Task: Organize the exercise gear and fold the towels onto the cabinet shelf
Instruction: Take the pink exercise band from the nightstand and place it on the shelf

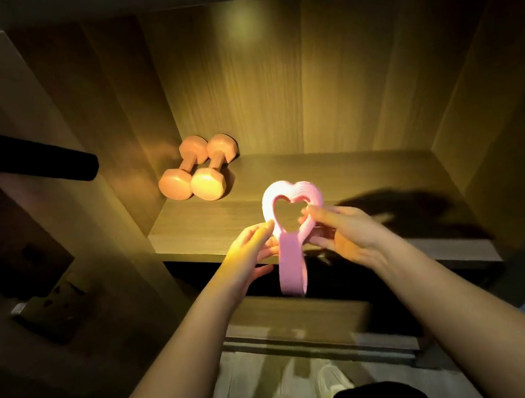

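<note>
Pink and heart-shaped, the loop (291, 194) is being held up between both hands just above the front edge of the wooden shelf (371, 173). The left hand (252, 249) is pinching its left side with curled fingers, while the right hand (343, 230) is gripping its right side, thumb on the rim and fingers tucked beneath. Its pink strap (292, 270) is hanging down below the hands, and two dumbbells (201, 171) are lying side by side, touching, on the shelf beyond and left of the left hand.
</note>
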`<state>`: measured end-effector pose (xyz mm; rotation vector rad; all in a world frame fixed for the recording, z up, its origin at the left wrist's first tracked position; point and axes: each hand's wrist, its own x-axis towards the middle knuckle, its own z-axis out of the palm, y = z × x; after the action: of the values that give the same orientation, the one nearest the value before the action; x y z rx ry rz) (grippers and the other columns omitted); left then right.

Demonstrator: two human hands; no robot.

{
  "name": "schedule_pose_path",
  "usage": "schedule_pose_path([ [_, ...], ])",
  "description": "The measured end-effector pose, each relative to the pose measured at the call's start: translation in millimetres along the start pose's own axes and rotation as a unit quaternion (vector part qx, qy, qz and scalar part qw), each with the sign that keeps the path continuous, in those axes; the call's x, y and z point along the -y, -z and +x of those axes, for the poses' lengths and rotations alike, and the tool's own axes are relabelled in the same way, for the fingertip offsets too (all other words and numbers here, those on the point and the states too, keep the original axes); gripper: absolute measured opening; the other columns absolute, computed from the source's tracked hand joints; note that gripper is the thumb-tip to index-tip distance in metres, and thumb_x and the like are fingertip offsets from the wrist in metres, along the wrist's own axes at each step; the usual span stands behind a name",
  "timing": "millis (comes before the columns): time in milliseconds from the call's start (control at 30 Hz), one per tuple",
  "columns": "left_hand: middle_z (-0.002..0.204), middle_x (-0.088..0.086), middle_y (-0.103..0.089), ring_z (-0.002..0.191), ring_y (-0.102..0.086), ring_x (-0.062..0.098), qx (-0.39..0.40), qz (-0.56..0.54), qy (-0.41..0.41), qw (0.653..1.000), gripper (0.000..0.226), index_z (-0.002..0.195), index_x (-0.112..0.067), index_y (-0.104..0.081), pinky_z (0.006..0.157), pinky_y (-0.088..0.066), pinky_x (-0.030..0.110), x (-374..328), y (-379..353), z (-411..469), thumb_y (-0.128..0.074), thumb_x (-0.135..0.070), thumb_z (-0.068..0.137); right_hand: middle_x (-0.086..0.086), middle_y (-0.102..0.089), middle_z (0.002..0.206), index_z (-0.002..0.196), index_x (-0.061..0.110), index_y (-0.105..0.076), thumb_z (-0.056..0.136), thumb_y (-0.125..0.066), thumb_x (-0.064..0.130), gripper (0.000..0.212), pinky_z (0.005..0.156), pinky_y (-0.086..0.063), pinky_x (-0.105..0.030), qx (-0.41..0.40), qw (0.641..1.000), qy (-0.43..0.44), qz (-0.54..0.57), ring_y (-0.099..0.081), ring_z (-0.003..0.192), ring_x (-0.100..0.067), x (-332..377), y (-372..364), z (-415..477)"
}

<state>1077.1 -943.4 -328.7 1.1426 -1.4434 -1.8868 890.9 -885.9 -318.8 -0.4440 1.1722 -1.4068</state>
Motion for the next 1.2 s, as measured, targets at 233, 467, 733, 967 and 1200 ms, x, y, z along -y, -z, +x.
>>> schedule_pose_path([
  [233,0.111,-0.011,-0.065,0.101,-0.063,0.002,-0.078,0.136,-0.119,0.98,0.057,0.118,-0.027,-0.052,0.08,-0.052,0.016,36.4,14.3,44.6,-0.084,-0.038,0.072,-0.009,-0.076,0.086,0.093,0.008,-0.074,0.083,-0.072,0.017,0.014,0.059,-0.059,-0.03,-0.016,0.997,-0.035,0.071,-0.075,0.078,-0.019,22.0,-10.2,105.6],
  [467,0.097,0.002,-0.063,0.094,-0.061,0.019,-0.2,0.259,-0.145,0.934,0.03,0.099,-0.014,-0.06,0.077,-0.057,0.043,33.0,8.3,92.8,-0.079,-0.025,0.079,-0.01,-0.075,0.1,0.108,0.008,-0.068,0.084,-0.071,0.019,0.027,0.061,-0.06,-0.03,-0.005,0.998,-0.026,0.056,-0.074,0.088,-0.02,32.3,-17.1,166.1],
  [733,0.097,0.0,-0.062,0.092,-0.06,0.017,-0.291,0.338,-0.201,0.872,0.03,0.105,-0.013,-0.061,0.073,-0.054,0.029,23.5,28.5,132.5,-0.076,-0.019,0.079,-0.017,-0.067,0.111,0.117,0.002,-0.06,0.09,-0.068,0.01,0.029,0.082,-0.056,-0.039,-0.061,0.996,-0.01,-0.063,-0.067,0.095,-0.028,35.9,-25.8,224.7],
  [967,0.104,-0.001,-0.066,0.094,-0.063,0.014,-0.345,0.383,-0.25,0.82,0.038,0.114,-0.014,-0.062,0.079,-0.055,0.027,3.1,53.3,158.0,-0.078,-0.026,0.082,-0.016,-0.067,0.101,0.12,-0.002,-0.059,0.093,-0.065,0.012,0.031,0.079,-0.056,-0.036,-0.083,0.994,-0.008,-0.068,-0.068,0.085,-0.024,31.4,-43.1,275.7],
  [1200,0.103,0.001,-0.068,0.089,-0.065,0.015,-0.36,0.437,-0.267,0.78,0.043,0.117,-0.015,-0.063,0.071,-0.057,0.027,1.1,50.8,174.2,-0.078,-0.03,0.08,-0.02,-0.067,0.112,0.12,-0.002,-0.06,0.093,-0.065,0.013,0.031,0.075,-0.056,-0.035,-0.111,0.991,0.001,-0.079,-0.067,0.084,-0.024,33.9,-55.2,313.2],
])
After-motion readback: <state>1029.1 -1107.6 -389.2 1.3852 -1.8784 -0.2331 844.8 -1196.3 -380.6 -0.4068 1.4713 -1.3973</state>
